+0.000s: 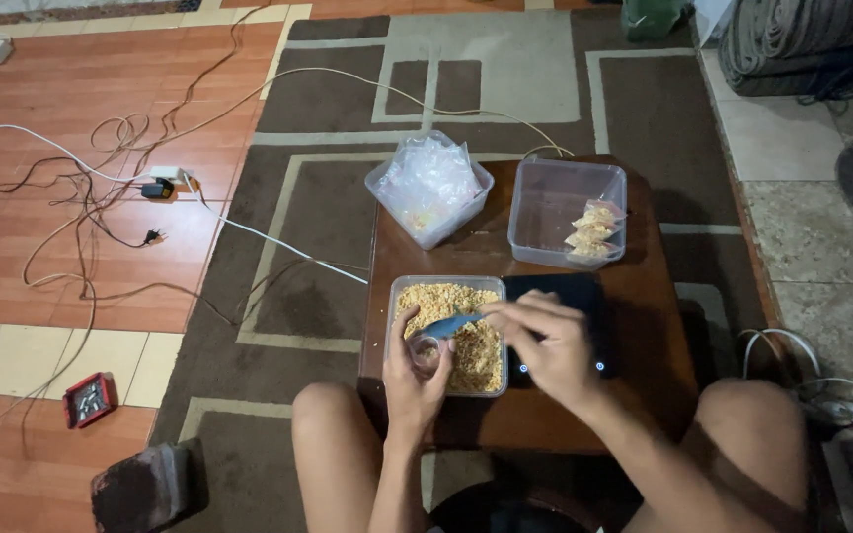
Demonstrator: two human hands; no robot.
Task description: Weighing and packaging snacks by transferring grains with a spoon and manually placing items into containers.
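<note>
While over tub of yellow grains (461,341), left hand (415,373) curled shut round small clear bag (426,352), mouth up. Right hand (545,345) pinched shut on blue scoop (449,324), tip at bag mouth. Could spill grains past bag if scoop tips too fast or bag flops. Small brown wooden table (644,326), black scale (565,296) under right hand, tub of empty bags (428,188), tub of filled packets (565,212). Brown patterned rug (328,207), tangled cables (101,197) on red floor.

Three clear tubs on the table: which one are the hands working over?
The near tub, full of yellowish grain. The far-left tub holds empty plastic bags; the far-right tub holds a few filled packets.
</note>
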